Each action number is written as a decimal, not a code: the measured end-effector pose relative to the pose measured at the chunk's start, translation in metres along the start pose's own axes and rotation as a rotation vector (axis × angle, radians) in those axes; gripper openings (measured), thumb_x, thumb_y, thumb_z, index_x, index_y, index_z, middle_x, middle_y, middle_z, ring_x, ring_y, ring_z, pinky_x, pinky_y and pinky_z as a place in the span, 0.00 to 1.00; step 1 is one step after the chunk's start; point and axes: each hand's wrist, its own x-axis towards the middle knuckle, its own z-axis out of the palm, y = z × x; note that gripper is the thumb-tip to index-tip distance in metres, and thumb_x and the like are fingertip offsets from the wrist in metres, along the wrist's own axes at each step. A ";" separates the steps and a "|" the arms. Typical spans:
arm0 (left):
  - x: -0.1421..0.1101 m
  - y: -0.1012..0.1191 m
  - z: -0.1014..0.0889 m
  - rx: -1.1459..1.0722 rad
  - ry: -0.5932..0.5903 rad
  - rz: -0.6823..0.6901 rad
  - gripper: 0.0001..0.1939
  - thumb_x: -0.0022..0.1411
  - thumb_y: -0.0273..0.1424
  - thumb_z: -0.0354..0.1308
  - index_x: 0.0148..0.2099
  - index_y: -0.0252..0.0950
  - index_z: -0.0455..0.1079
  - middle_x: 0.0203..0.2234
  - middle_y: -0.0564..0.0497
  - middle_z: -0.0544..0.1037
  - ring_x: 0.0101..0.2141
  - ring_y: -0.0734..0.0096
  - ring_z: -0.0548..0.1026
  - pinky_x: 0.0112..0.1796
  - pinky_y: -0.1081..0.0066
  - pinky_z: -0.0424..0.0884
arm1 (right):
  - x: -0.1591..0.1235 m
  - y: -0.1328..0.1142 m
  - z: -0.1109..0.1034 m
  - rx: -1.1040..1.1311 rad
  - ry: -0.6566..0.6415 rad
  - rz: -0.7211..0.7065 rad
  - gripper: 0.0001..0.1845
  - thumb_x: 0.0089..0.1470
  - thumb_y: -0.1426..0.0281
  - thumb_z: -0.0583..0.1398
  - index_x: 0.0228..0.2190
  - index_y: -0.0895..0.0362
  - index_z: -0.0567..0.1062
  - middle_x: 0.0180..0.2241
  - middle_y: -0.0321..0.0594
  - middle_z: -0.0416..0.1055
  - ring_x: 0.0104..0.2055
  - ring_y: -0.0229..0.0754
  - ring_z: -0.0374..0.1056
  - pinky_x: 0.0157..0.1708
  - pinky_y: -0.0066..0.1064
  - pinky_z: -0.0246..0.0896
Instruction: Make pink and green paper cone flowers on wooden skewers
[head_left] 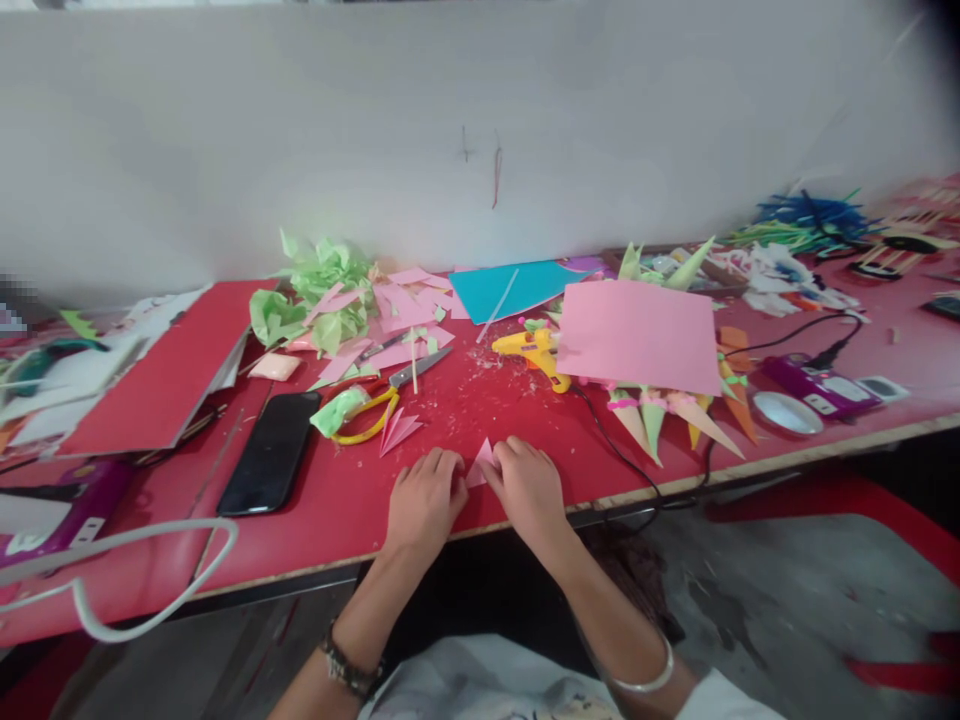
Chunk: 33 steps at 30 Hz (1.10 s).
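Note:
A small piece of pink paper (480, 468), folded to a point, lies at the table's front edge between my two hands. My left hand (426, 498), its fingers curled, holds the paper's left side down. From the other side my right hand (529, 492) grips it, thumb and fingers closed on the edge. Just beyond my left hand stands a fan-like folded pink paper piece (400, 430). Scissors with yellow handles (367, 420) lie behind that, a crumpled bit of green paper (339, 410) on them. A yellow glue gun (534, 352) rests farther back.
Left of the scissors is a black phone (271, 455). Pink card (637, 335) covers several paper cones (651, 425) at right. The glue gun's cable (615, 450) trails toward the front edge. Green tissue paper (330, 285), blue card (510, 288) and a purple power strip (817, 385) are also there.

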 end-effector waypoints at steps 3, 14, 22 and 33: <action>0.003 -0.003 -0.003 0.002 -0.032 0.061 0.10 0.56 0.26 0.48 0.42 0.39 0.63 0.35 0.52 0.71 0.35 0.67 0.70 0.35 0.68 0.63 | -0.001 0.001 0.002 0.012 0.022 -0.003 0.09 0.53 0.68 0.52 0.23 0.57 0.66 0.26 0.40 0.67 0.30 0.40 0.64 0.29 0.30 0.50; -0.002 -0.014 0.001 0.141 0.098 0.388 0.07 0.57 0.24 0.48 0.36 0.37 0.67 0.33 0.52 0.74 0.33 0.69 0.70 0.31 0.70 0.62 | -0.002 0.001 0.001 0.083 0.021 -0.007 0.03 0.52 0.70 0.54 0.29 0.56 0.66 0.28 0.37 0.68 0.31 0.39 0.64 0.30 0.29 0.50; -0.027 -0.015 0.001 0.192 0.136 0.458 0.17 0.60 0.29 0.46 0.52 0.35 0.61 0.47 0.50 0.70 0.44 0.67 0.68 0.38 0.68 0.63 | -0.003 0.000 0.005 0.042 0.110 -0.170 0.07 0.53 0.72 0.53 0.29 0.57 0.70 0.35 0.41 0.69 0.37 0.41 0.62 0.35 0.31 0.54; -0.027 -0.014 -0.001 0.179 0.086 0.429 0.18 0.59 0.31 0.46 0.52 0.36 0.61 0.47 0.49 0.71 0.43 0.67 0.68 0.41 0.67 0.63 | -0.030 0.007 0.000 0.038 0.010 -0.346 0.22 0.55 0.66 0.50 0.51 0.59 0.62 0.52 0.47 0.60 0.52 0.46 0.55 0.50 0.40 0.51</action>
